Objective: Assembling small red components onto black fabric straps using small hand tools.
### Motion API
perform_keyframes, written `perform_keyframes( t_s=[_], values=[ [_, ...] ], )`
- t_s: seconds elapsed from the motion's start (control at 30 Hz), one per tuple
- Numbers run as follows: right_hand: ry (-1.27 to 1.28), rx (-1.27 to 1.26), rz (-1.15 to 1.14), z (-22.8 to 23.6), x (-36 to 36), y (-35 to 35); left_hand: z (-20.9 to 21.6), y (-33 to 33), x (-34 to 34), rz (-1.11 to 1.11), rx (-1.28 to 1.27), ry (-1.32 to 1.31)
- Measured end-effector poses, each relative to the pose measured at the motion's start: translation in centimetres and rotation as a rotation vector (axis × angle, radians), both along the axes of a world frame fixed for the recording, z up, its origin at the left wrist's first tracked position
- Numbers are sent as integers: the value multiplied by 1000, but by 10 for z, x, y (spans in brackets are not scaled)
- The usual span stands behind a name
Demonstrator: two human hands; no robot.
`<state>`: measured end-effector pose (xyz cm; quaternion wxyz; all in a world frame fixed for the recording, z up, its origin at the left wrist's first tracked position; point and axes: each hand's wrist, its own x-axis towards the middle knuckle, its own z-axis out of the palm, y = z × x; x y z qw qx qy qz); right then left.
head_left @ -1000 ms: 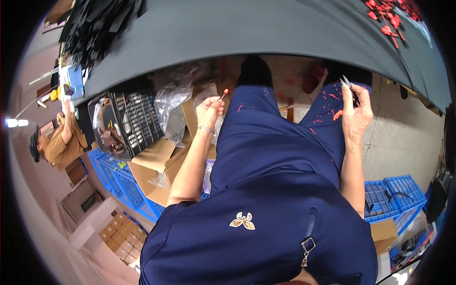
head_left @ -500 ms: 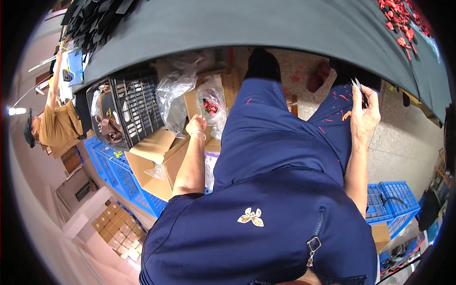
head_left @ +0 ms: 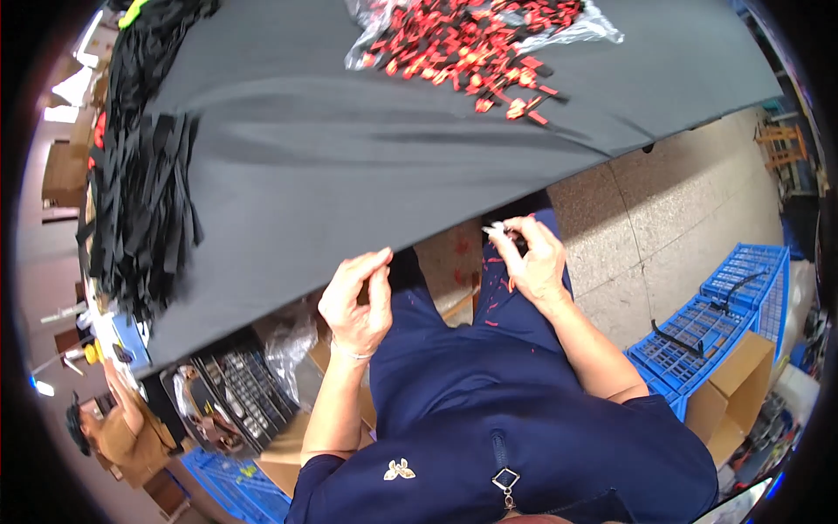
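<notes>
bright overall, glaring white at a lamp on the left, shadowed under the desk, curved and blackened toward the round rim.

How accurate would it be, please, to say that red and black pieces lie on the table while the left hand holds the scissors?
The hand is wrong: in the head view, the right hand, not the left hand, holds the scissors. Red and black pieces do lie on the table.
</notes>
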<state>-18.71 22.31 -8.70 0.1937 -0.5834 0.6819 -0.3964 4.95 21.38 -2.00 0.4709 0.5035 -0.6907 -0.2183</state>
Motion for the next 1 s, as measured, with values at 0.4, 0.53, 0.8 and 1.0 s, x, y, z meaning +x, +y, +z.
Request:
perform_keyframes(
  t_s=[0.4, 0.53, 0.8, 1.0],
  values=[
    [-3, -46, 22, 10, -15, 0, 17, -156, -134, -129, -31, -113],
    [-26, -65, 27, 10, -20, 1, 8, -165, -141, -58, -62, -324],
    [-47, -81, 45, 8, -22, 1, 10, -175, -132, -29, 208, -287],
    [-64, -92, 46, 8, -21, 1, 15, -187, -119, -66, 472, -156]
  ],
)
